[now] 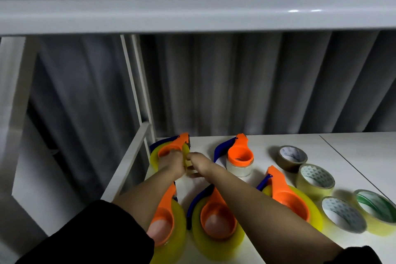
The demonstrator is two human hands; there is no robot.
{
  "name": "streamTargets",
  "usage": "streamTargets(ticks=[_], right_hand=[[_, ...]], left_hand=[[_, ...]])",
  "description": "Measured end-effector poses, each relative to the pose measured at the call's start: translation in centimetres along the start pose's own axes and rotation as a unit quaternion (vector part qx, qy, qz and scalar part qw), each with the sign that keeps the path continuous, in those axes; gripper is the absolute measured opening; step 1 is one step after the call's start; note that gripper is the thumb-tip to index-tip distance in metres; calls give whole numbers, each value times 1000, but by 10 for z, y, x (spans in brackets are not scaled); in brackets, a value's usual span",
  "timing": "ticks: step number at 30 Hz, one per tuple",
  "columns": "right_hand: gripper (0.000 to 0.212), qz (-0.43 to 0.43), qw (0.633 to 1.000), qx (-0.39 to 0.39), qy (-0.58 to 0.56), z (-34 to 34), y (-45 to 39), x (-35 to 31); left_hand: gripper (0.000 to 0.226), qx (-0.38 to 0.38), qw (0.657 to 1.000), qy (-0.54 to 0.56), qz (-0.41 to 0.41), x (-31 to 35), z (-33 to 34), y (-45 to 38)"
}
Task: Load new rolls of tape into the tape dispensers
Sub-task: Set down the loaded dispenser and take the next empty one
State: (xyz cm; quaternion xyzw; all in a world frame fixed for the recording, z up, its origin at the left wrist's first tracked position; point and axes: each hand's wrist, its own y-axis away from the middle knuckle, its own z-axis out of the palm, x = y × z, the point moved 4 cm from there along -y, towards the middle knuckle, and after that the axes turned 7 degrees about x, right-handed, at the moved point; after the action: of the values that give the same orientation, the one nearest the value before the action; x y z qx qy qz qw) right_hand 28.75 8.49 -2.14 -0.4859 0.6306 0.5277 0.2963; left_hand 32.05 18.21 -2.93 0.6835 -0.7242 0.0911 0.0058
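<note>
Your left hand [172, 164] grips the far-left dispenser [171, 149] at frame centre; your right hand [200, 163] pinches its yellow tape, fingertips blurred.

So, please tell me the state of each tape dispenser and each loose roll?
Far-left orange dispenser: loaded with yellow tape, both hands on it.
Far-middle orange dispenser: loaded, whitish roll.
Three near orange dispensers: loaded, yellow rolls.
Brown roll: loose on table.
Three yellowish rolls: loose.
Left hand: gripping.
Right hand: pinching tape.
</note>
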Motion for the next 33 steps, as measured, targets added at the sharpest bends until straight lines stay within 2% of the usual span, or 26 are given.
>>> streamTargets(ticks=[8,13,15,16,18,20,22,25,28,30,33], right_hand=[[37,-2,996,-10,87,-6,8,-2],[37,-40,991,24,123,-32,22,-12],[23,-67,989,65,115,-52,27,-16],[24,-80,986,92,118,-66,27,-18],[38,-92,978,108,151,-91,28,-21],[33,-99,969,130,187,-116,32,-18],[24,-124,939,176,268,-142,31,-12],[36,-113,892,200,388,-166,33,1],[41,-91,868,198,446,-184,35,17],[41,-86,854,196,475,-193,36,29],[41,-84,837,182,510,-201,36,45]], left_hand=[[22,-15,999,-38,15,2,6,3],[44,-30,999,27,9,2,-8,2],[43,-9,999,34,6,8,-25,2],[45,13,999,39,7,14,-35,1],[49,48,998,47,20,33,-51,2],[50,58,997,40,43,59,-58,3],[52,46,995,41,74,86,-55,4],[52,3,991,37,131,127,-41,7],[49,-17,984,-20,178,160,-26,16],[43,-29,982,-32,186,177,-17,19],[35,-61,988,-3,143,191,-5,21]])
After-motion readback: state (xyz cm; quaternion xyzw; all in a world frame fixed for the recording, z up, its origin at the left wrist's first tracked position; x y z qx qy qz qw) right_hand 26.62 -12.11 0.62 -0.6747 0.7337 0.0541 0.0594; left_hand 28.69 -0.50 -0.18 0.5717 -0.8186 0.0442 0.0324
